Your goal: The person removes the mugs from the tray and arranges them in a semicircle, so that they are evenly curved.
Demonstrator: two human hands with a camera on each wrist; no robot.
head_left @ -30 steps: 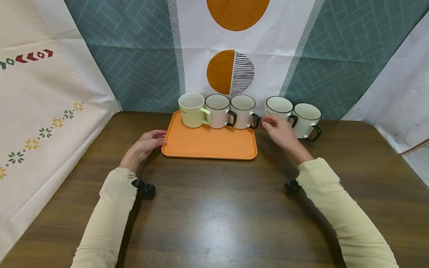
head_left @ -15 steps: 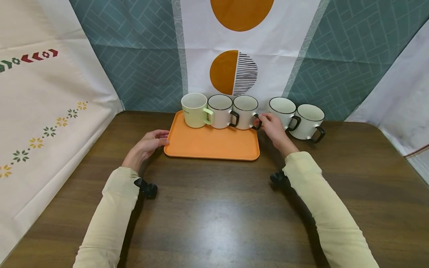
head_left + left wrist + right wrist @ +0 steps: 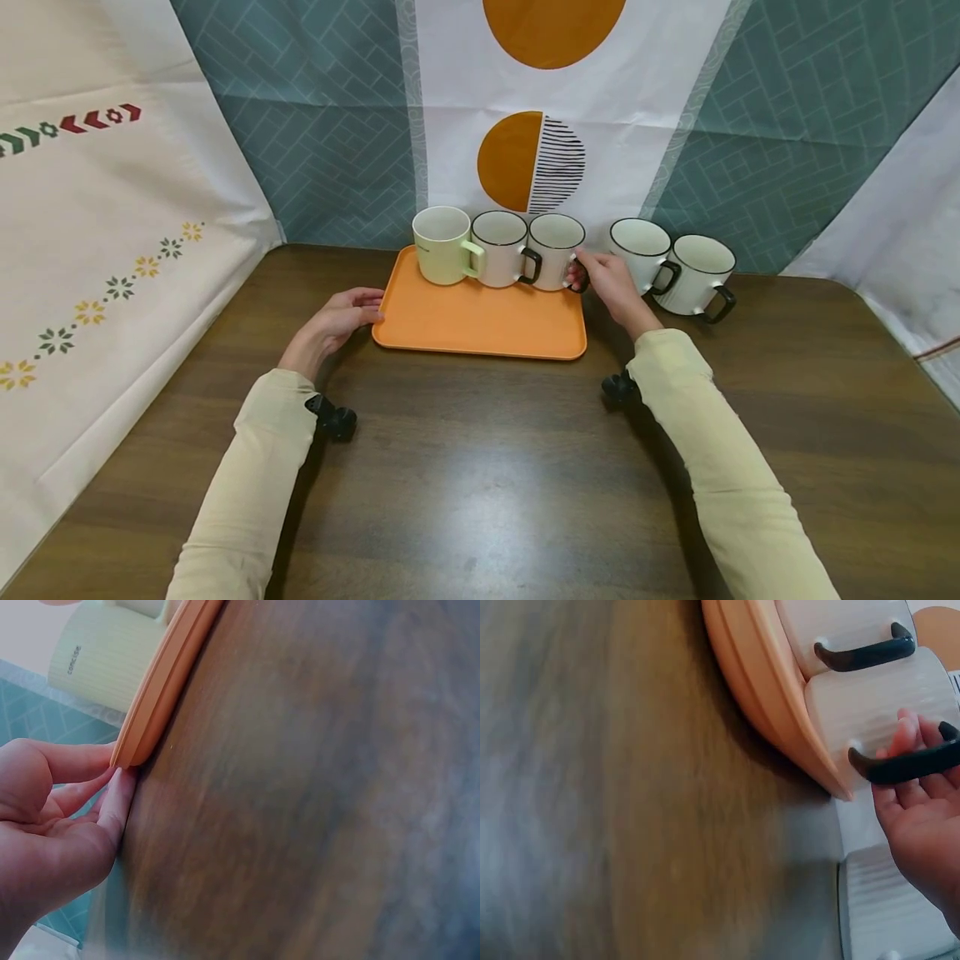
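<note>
Straight fingers of my left hand (image 3: pixel 338 321) touch the left rim of the orange tray (image 3: pixel 480 329), with the fingertips and thumb right at its edge in the left wrist view. On the tray's back half stand a pale green mug (image 3: pixel 441 250) and two white mugs with black rims and black handles. My right hand (image 3: pixel 613 283) grips the handle (image 3: pixel 911 765) of the rightmost white mug (image 3: pixel 552 250) on the tray. In the right wrist view its fingers pass behind that handle, against the mug's ribbed side.
Two more white mugs, one nearer (image 3: pixel 637 250) and one farther right (image 3: pixel 697 275), stand on the wooden table (image 3: pixel 480 467), right of the tray and of my right hand. A patterned cloth (image 3: pixel 330 150) hangs close behind the mugs.
My right hand has moved left, from beside the handle onto it, and now grips it. My left hand stays at the tray's edge. The whole view has shifted slightly.
</note>
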